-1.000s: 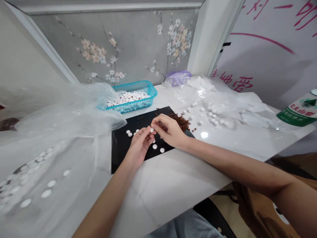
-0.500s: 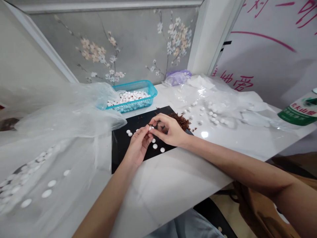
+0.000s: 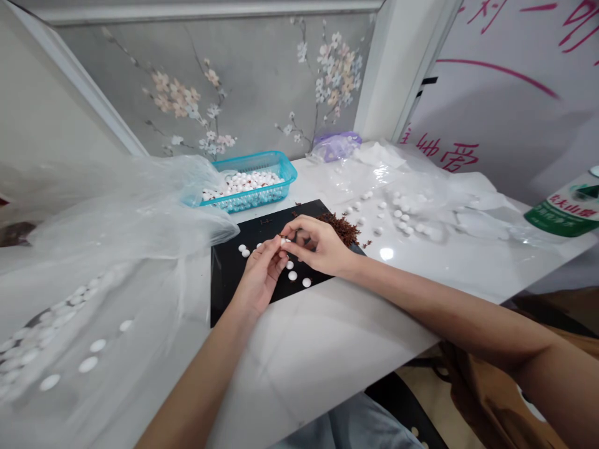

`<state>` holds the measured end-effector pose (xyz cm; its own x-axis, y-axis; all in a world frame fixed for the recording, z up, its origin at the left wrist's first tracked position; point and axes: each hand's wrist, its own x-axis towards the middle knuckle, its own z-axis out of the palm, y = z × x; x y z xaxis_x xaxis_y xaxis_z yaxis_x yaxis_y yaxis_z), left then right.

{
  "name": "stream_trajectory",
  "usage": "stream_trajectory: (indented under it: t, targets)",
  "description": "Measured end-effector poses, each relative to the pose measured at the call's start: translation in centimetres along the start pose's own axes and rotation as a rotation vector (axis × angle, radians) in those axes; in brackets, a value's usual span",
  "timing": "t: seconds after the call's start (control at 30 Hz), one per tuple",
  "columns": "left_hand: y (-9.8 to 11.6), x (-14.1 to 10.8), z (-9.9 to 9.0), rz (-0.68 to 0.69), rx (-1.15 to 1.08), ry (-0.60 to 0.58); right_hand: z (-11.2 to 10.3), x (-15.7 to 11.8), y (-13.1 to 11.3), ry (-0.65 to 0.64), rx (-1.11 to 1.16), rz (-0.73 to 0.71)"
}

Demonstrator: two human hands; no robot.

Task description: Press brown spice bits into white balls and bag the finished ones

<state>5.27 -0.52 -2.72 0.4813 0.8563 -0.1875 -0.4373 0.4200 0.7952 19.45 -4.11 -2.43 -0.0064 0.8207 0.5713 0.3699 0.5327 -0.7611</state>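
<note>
Above a black board (image 3: 229, 280), my left hand (image 3: 259, 277) and my right hand (image 3: 321, 246) meet fingertip to fingertip. Between them they pinch a small round white piece (image 3: 284, 241). A bit of brown shows at its top, close to my right fingertips; its shape is too small to tell. Several loose white round pieces (image 3: 292, 275) lie on the board beneath and beside the hands. A heap of small brown pointed parts (image 3: 344, 229) sits behind my right hand, at the board's right edge.
A blue plastic basket (image 3: 262, 201) behind the board holds many white pieces with brown bits. Clear plastic bags with white pieces spread over the left (image 3: 140, 206) and back right (image 3: 421, 181) of the white table (image 3: 299, 349). A green-labelled bottle (image 3: 564, 212) stands far right.
Both hands stay at nearly the same spot, still pinching the white piece. Only a very slight shift of the fingers shows.
</note>
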Motion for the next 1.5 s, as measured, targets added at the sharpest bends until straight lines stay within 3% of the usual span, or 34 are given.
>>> stream_trajectory:
  t: [0.83,1.1,1.5]
  targets:
    - [0.09,0.02,0.15,-0.013,-0.055,0.031,0.03,-0.13,-0.48,-0.038,-0.065,-0.017]
    - [0.41,-0.02,0.54,-0.045,-0.119,0.044,0.33,-0.17,0.01,0.043,-0.005,0.024]
    - [0.37,0.01,0.41,-0.035,-0.113,0.041,-0.10,-0.27,-0.14,0.023,-0.185,-0.153]
